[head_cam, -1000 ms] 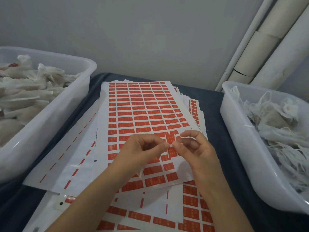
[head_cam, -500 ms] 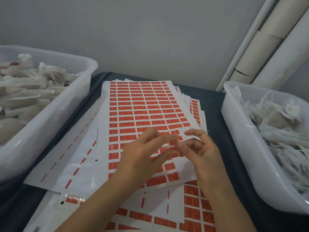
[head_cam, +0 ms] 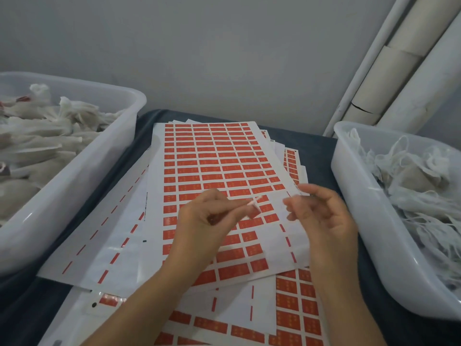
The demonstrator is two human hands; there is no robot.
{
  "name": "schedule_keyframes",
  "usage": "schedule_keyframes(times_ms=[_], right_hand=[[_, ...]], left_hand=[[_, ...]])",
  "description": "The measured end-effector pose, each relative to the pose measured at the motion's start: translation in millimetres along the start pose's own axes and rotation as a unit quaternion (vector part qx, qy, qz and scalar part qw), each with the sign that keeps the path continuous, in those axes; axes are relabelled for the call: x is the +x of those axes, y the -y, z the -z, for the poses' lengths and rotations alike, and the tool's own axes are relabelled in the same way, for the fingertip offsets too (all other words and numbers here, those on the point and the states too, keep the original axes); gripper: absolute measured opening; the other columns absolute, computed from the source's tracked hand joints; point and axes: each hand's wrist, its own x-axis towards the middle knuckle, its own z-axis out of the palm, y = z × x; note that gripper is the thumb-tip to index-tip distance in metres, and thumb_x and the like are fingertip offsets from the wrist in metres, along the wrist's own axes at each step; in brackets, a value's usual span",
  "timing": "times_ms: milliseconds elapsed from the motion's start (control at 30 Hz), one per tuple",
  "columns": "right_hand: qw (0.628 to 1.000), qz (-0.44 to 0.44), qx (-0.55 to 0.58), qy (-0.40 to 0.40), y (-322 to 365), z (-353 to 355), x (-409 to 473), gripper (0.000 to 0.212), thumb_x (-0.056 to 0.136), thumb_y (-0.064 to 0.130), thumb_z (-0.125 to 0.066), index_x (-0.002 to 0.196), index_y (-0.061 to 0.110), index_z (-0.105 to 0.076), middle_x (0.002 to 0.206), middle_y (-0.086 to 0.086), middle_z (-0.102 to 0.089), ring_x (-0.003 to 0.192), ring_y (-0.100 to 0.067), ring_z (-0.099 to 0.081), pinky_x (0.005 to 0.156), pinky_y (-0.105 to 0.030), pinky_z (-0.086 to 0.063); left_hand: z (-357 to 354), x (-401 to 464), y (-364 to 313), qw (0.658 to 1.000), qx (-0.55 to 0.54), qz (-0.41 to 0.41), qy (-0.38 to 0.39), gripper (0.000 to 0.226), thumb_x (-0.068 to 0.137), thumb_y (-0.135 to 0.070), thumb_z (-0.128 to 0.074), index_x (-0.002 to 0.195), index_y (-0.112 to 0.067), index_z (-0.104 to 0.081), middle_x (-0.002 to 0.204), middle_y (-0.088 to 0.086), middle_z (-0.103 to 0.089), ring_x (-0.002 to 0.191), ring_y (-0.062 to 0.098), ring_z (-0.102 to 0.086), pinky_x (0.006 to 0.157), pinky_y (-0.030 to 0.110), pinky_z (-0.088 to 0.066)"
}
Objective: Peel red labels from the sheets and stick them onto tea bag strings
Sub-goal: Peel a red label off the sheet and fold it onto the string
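A sheet of red labels point(head_cam: 217, 158) lies on top of a stack of sheets in the middle of the table. My left hand point(head_cam: 212, 218) hovers over its lower part and pinches a small peeled label point(head_cam: 254, 204) at its fingertips. My right hand point(head_cam: 321, 216) is blurred, to the right of the label and apart from it, with loosely curled fingers that hold nothing. White tea bags with strings point(head_cam: 411, 186) fill the bin on the right.
A white plastic bin point(head_cam: 74, 196) on the left holds tea bags point(head_cam: 37, 146), some with red labels. The right bin point(head_cam: 361, 221) stands close to my right hand. Used backing sheets point(head_cam: 99, 233) stick out at the left. Pipes point(head_cam: 399, 71) run up the wall.
Both hands pinched together at the label a second ago. My right hand has since let go and moved right toward the right bin, while my left hand keeps the label.
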Motion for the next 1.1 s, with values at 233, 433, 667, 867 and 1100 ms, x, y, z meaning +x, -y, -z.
schedule_keyframes(times_ms=[233,433,667,867,1100], right_hand=[[0.991,-0.035,0.043,0.120,1.1,-25.8,-15.4,0.029,0.058,0.043,-0.062,0.083,0.029,-0.060,0.079,0.037,-0.064,0.082,0.015,-0.061,0.060,0.003,-0.041],[0.990,-0.041,0.092,0.102,-3.2,-24.0,-14.7,0.029,0.061,0.043,-0.063,0.085,0.026,-0.063,0.083,0.026,-0.069,0.083,0.000,-0.067,0.065,-0.005,-0.048],[0.988,-0.045,0.109,0.100,-4.4,-22.1,-15.7,0.021,0.065,0.039,-0.063,0.081,0.026,-0.066,0.082,0.019,-0.072,0.081,-0.006,-0.069,0.066,-0.008,-0.050],[0.987,-0.045,0.114,0.102,-5.3,-22.1,-14.2,0.023,0.063,0.041,-0.064,0.079,0.025,-0.067,0.082,0.016,-0.072,0.082,-0.009,-0.070,0.068,-0.011,-0.051],[0.984,-0.058,0.129,0.107,-4.9,-22.3,-13.6,0.023,0.063,0.040,-0.064,0.078,0.023,-0.067,0.084,0.013,-0.073,0.083,-0.012,-0.070,0.069,-0.013,-0.052]], left_hand=[[-2.0,-4.2,-6.5,0.952,-0.243,0.183,0.045,0.030,0.053,-0.045,-0.067,0.073,-0.025,-0.077,0.042,-0.004,-0.045,0.038,0.007,-0.032,0.038,0.013,-0.030],[-3.6,-4.7,-6.0,0.943,-0.266,0.190,0.054,0.029,0.053,-0.042,-0.067,0.072,-0.022,-0.077,0.042,-0.005,-0.044,0.038,0.006,-0.033,0.037,0.013,-0.030],[-3.8,-5.3,-6.3,0.942,-0.271,0.186,0.059,0.029,0.052,-0.043,-0.067,0.071,-0.022,-0.076,0.042,-0.005,-0.043,0.038,0.007,-0.033,0.038,0.014,-0.030],[-3.3,-5.7,-6.3,0.941,-0.276,0.183,0.067,0.028,0.054,-0.043,-0.067,0.072,-0.023,-0.076,0.041,-0.005,-0.042,0.038,0.006,-0.032,0.039,0.014,-0.030],[-3.0,-6.2,-6.7,0.941,-0.280,0.175,0.079,0.025,0.058,-0.042,-0.066,0.073,-0.025,-0.076,0.042,-0.005,-0.044,0.038,0.007,-0.032,0.038,0.014,-0.030]])
